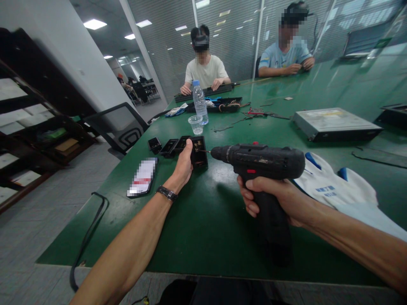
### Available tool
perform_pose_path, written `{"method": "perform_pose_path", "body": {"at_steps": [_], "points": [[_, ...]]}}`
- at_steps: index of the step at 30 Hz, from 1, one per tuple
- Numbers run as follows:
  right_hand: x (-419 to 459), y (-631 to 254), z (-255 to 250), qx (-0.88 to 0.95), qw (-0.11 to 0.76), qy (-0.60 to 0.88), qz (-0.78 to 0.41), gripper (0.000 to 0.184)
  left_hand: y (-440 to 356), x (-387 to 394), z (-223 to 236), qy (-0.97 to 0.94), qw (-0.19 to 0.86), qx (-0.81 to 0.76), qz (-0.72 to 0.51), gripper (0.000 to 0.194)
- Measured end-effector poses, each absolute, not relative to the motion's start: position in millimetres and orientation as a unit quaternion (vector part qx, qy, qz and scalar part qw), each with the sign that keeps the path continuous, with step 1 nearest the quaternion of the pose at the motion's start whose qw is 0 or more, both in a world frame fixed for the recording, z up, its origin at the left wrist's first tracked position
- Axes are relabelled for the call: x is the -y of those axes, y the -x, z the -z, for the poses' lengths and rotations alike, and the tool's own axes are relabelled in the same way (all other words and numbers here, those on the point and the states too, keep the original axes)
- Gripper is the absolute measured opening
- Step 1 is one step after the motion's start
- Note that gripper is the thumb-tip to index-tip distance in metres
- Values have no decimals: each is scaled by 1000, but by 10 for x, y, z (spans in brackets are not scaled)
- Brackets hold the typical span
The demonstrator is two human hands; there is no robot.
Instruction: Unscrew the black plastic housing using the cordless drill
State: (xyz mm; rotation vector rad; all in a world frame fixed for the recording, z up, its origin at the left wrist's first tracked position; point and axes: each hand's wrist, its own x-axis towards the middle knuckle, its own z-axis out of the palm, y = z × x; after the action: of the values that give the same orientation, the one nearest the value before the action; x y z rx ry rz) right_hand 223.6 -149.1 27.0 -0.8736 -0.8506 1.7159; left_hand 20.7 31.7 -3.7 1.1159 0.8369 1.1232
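My right hand is wrapped round the handle of a black cordless drill, which points left with a thin bit in its chuck. The bit's tip reaches the open face of a small black box with brass-coloured parts inside. My left hand grips that box from its left side, thumb up along the edge, other fingers mostly hidden. Whether the bit touches a screw is too small to tell. Just left of the hand stand more small black boxes. A phone lies nearer to me.
Ahead are a clear plastic cup, a water bottle and a black tray of cables. At right lie a white-and-blue glove and a metal disc drive. Two people work across the green table.
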Motion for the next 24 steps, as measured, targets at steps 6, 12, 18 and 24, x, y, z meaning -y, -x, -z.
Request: {"method": "perform_pose_path", "body": {"at_steps": [6,12,18,24], "points": [[1484,-2238,-277,350,494,361,-709,13,-213,-325,46,-492,617,-364,-494,59],[1480,-2243,-267,357,495,358,-707,12,-207,-330,55,-494,617,-362,-494,59],[1485,-2250,-239,359,498,348,-709,10,-208,-329,54,-488,618,-365,-497,58],[1492,-2233,-279,356,497,355,-707,12,-201,-318,52,-498,616,-359,-493,58]]}}
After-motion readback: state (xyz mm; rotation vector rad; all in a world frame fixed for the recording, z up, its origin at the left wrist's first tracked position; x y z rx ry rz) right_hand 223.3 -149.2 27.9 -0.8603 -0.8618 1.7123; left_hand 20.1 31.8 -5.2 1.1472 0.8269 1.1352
